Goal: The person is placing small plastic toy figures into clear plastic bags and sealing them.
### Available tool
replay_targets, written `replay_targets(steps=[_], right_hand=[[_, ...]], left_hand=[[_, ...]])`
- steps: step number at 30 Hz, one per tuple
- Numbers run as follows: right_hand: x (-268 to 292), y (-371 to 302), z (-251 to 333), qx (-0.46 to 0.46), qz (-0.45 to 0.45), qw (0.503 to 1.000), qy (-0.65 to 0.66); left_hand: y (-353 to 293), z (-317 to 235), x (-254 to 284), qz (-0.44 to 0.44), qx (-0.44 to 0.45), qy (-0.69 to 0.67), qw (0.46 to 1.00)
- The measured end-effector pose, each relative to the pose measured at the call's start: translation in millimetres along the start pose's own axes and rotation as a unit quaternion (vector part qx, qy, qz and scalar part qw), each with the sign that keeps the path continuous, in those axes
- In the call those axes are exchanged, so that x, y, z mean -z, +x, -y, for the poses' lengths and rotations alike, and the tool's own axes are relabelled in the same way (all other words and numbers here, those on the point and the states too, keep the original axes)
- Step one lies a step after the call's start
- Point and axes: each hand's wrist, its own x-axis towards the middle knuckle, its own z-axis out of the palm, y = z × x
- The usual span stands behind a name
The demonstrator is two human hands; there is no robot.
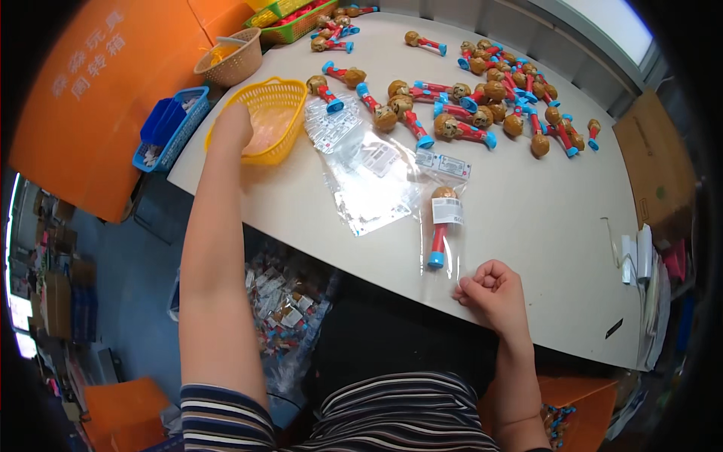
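Note:
My left hand (235, 126) reaches over the near rim of a yellow plastic basket (292, 113); its fingers are hidden inside, and a pale pinkish layer shows on the basket's bottom. At the table's front edge my right hand (493, 292) pinches the lower corner of a clear plastic bag (456, 260). Inside this bag lies a toy (439, 235) with a brown ball head, a red stick and a blue foot, partly covered by a white label. A fanned pile of flat clear bags (369, 181) lies between the basket and the bagged toy.
Many loose toys (520, 83) are heaped at the back right of the table (542, 218). Left of the yellow basket stand a tan basket (235, 66) and a blue basket (181, 124). Bagged toys (282, 301) fill a container below the table. A cardboard box (655, 166) stands right.

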Motion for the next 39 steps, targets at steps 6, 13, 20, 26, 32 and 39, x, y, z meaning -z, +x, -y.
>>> replay_targets(steps=[6, 13, 20, 26, 32, 39], right_hand=[[12.4, -1.6, 4.4, 0.037, -0.039, 0.995, -0.086], [35.8, -4.0, 0.9, 0.277, -0.064, 0.852, -0.44], [31.1, 12.8, 10.2, 0.506, 0.022, 0.68, -0.53], [37.5, 18.9, 11.5, 0.502, 0.105, 0.682, -0.521], [26.7, 10.7, 21.6, 0.236, 0.1, 0.909, -0.329], [21.4, 22.0, 22.7, 0.095, 0.06, 0.949, -0.295]], left_hand=[[-106.3, -96.2, 68.1, -0.299, -0.24, -0.221, 0.897], [-230.7, -166.4, 66.0, -0.105, -0.434, -0.381, 0.81], [-263.1, -210.2, 41.8, -0.15, -0.499, -0.402, 0.753], [-275.0, -205.3, 29.4, -0.14, -0.435, -0.482, 0.748], [-284.7, -208.4, 47.2, 0.092, -0.175, -0.649, 0.734], [-282.7, -221.2, 60.7, 0.08, -0.118, -0.579, 0.802]])
